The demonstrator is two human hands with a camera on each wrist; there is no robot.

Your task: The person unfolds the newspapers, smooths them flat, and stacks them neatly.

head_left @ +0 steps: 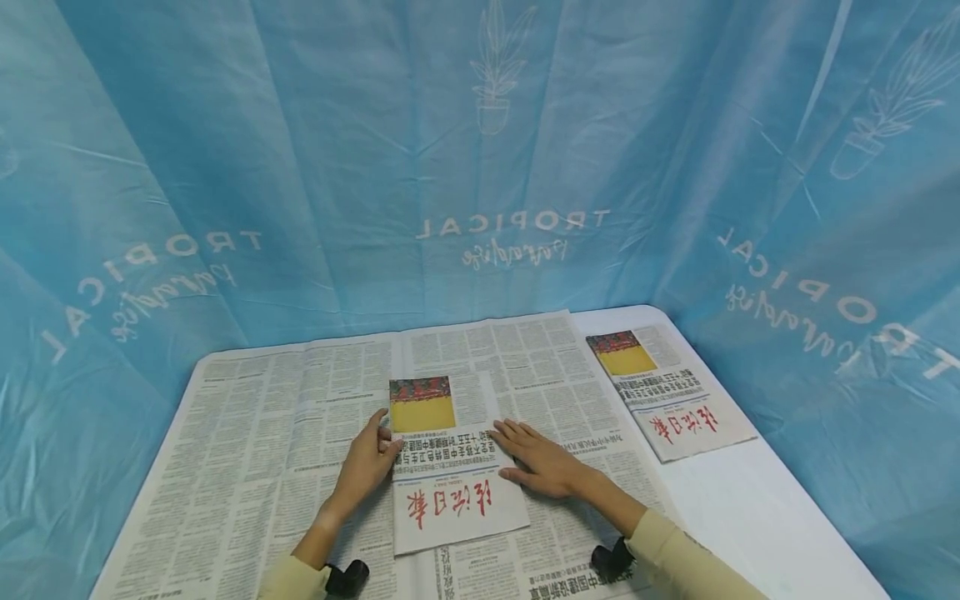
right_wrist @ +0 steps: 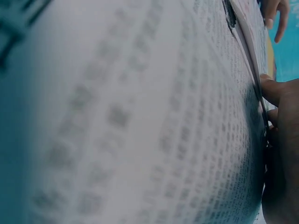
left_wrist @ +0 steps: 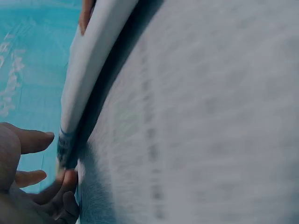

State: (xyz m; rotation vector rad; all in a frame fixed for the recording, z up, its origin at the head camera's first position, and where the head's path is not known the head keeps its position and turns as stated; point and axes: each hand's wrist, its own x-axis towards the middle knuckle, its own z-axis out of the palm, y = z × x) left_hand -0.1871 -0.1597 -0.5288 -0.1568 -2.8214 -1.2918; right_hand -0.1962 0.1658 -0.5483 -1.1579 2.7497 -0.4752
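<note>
A folded newspaper [head_left: 461, 467] with a red masthead and a red-and-yellow picture lies at the middle of the table, its printing upside down in the head view. My left hand [head_left: 367, 458] is at its left edge, fingers bent loosely. In the left wrist view, the left thumb and forefinger stand apart from the folded edge [left_wrist: 86, 79], and the lower fingers [left_wrist: 65, 186] reach it. On the opposite side, my right hand [head_left: 543, 460] rests with fingers extended and fingertips at the right edge. The right wrist view shows the right thumb [right_wrist: 271, 88] at the paper's edge.
Open newspaper sheets [head_left: 300, 433] spread under the folded one over the white table [head_left: 735, 500]. A second folded newspaper [head_left: 667, 396] with a matching front lies at the right. A blue curtain [head_left: 420, 167] surrounds the table's back and sides.
</note>
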